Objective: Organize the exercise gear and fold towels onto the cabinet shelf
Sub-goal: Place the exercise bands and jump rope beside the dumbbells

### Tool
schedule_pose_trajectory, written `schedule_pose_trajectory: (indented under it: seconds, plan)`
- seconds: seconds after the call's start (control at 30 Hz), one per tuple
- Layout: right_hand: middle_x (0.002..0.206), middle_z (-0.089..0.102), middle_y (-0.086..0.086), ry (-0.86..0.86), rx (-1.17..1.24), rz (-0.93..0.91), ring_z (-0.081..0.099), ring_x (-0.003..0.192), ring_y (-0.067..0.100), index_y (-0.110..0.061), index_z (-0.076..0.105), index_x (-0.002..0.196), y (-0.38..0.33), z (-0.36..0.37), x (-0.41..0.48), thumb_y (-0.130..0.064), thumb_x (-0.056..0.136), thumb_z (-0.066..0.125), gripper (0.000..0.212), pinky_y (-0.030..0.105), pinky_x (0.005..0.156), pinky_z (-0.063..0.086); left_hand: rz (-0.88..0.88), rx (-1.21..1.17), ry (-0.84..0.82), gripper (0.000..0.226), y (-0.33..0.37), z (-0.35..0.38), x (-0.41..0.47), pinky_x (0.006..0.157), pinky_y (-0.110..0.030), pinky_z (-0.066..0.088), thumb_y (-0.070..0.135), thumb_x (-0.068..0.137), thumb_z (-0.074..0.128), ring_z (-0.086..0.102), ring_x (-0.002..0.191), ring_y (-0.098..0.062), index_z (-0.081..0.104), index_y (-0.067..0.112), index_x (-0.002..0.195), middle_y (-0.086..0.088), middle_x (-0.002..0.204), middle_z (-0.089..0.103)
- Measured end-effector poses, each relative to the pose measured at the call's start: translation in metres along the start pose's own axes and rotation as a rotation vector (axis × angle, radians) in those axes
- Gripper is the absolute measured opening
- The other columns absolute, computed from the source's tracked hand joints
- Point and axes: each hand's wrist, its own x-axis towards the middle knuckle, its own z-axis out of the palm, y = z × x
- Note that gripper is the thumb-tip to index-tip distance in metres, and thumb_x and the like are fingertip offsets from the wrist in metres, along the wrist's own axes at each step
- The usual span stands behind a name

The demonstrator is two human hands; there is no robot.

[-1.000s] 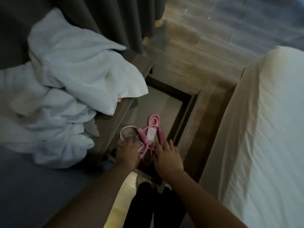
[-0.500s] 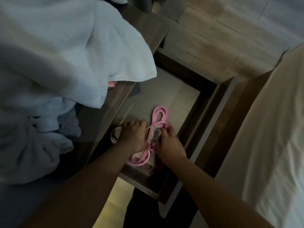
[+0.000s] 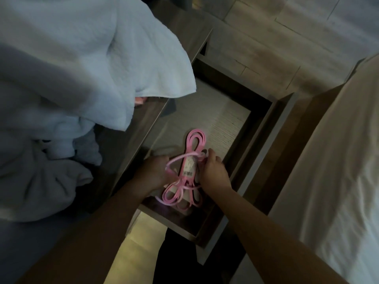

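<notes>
At far left a heap of pale crumpled towels lay unfolded on the dark top of the cabinet, one corner hanging over its edge, and a small pink item peeked out from under that corner, too hidden to identify. Just right of the cabinet's top edge, an open compartment with a light, ribbed bottom showed from above. The left hand was down at the compartment's near left side, knuckles up and fingers bent downward against the left edge of a coiled pink jump rope; a pale loop of the cord ran past those fingers, but blur kept it unclear whether they had hold of it. The jump rope lay in the near half of the compartment, its loops spreading toward the far end and toward the person, with a white label over the middle of the bundle. Touching its right side, the right hand had its fingers curled in, pinching the cord near the top of the label. Below the hands, dark trouser legs stood in front of the cabinet. Pale wood-look floor filled the upper right, and a bed covered in white sheeting took up the right edge.
</notes>
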Motion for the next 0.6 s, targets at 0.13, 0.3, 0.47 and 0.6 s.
schedule_pose_trajectory:
  seconds: [0.13, 0.3, 0.47, 0.6]
  plan:
    - [0.124, 0.054, 0.013, -0.038, -0.067, 0.043, 0.058, 0.105, 0.024, -0.008, 0.045, 0.128, -0.007, 0.01, 0.006, -0.012, 0.095, 0.055, 0.035, 0.037, 0.091, 0.052, -0.036, 0.057, 0.101, 0.019, 0.002, -0.017, -0.032, 0.069, -0.031, 0.051, 0.021, 0.077, 0.076, 0.064, 0.078, -0.02, 0.058, 0.02, 0.083, 0.001, 0.082, 0.066]
    - [0.121, 0.052, 0.011, 0.037, 0.091, 0.234, 0.057, 0.105, 0.026, -0.01, 0.042, 0.126, -0.022, 0.039, 0.016, -0.038, 0.088, 0.066, 0.053, 0.037, 0.088, 0.051, -0.166, 0.17, 0.119, 0.02, 0.006, -0.011, -0.051, 0.082, -0.035, 0.052, 0.019, 0.081, 0.073, 0.064, 0.092, -0.025, 0.06, 0.014, 0.095, -0.006, 0.097, 0.066]
    - [0.119, 0.05, 0.014, 0.105, 0.115, 0.344, 0.058, 0.103, 0.032, -0.011, 0.036, 0.123, -0.03, 0.057, 0.029, -0.024, 0.08, 0.074, 0.058, 0.039, 0.082, 0.052, -0.19, 0.15, 0.114, 0.014, -0.008, -0.005, -0.057, 0.085, -0.036, 0.051, 0.023, 0.088, 0.065, 0.063, 0.092, -0.024, 0.06, 0.013, 0.096, -0.005, 0.093, 0.065]
    - [0.12, 0.049, 0.011, 0.129, 0.267, 0.362, 0.057, 0.105, 0.029, -0.012, 0.037, 0.124, -0.032, 0.052, 0.024, -0.02, 0.078, 0.076, 0.061, 0.043, 0.088, 0.054, -0.18, 0.082, 0.127, 0.017, -0.007, -0.01, -0.064, 0.077, -0.034, 0.052, 0.021, 0.084, 0.07, 0.063, 0.087, -0.022, 0.059, 0.015, 0.096, -0.003, 0.092, 0.064]
